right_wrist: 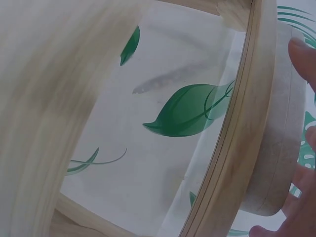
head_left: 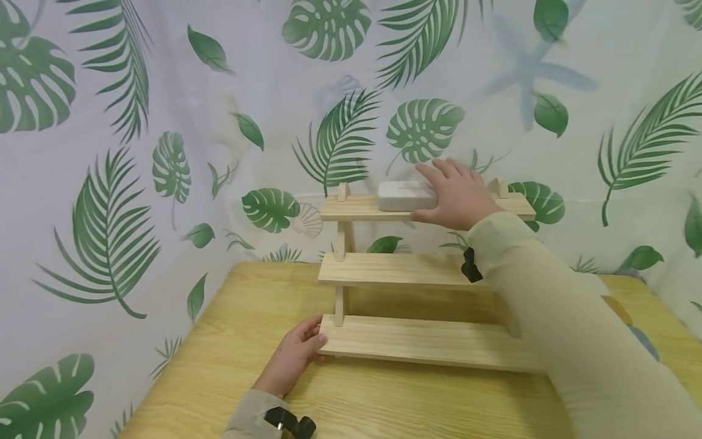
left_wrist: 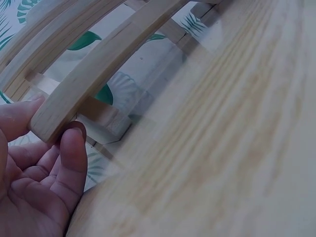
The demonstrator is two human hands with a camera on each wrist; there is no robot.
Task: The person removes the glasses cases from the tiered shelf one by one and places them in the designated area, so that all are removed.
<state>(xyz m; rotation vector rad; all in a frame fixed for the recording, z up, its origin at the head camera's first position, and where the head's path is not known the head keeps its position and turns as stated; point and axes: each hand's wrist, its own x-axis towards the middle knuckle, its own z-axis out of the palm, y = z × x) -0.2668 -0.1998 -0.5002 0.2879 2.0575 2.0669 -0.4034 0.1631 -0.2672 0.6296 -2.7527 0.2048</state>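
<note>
A pale three-tier wooden shelf stand (head_left: 384,268) stands on the table. My left hand (head_left: 296,353) pinches the left end of its lowest board (left_wrist: 64,106), thumb on top and fingers curled beneath. On the top board (right_wrist: 242,123) lies a white rounded block (head_left: 403,196), perhaps a box. Its right end is covered by my right hand (head_left: 460,192), whose fingers are spread and fairly straight. In the right wrist view a fingertip (right_wrist: 300,54) lies against the white block (right_wrist: 279,133); the rest of that hand is partly cut off by the frame.
Small upright wooden pegs (head_left: 343,192) rise from the top board's ends. Partly behind my right sleeve, an orange-brown rounded object (head_left: 618,310) and a blue-grey one (head_left: 644,342) lie on the table (head_left: 219,366). A leaf-patterned cloth (head_left: 219,122) hangs close behind and at the left.
</note>
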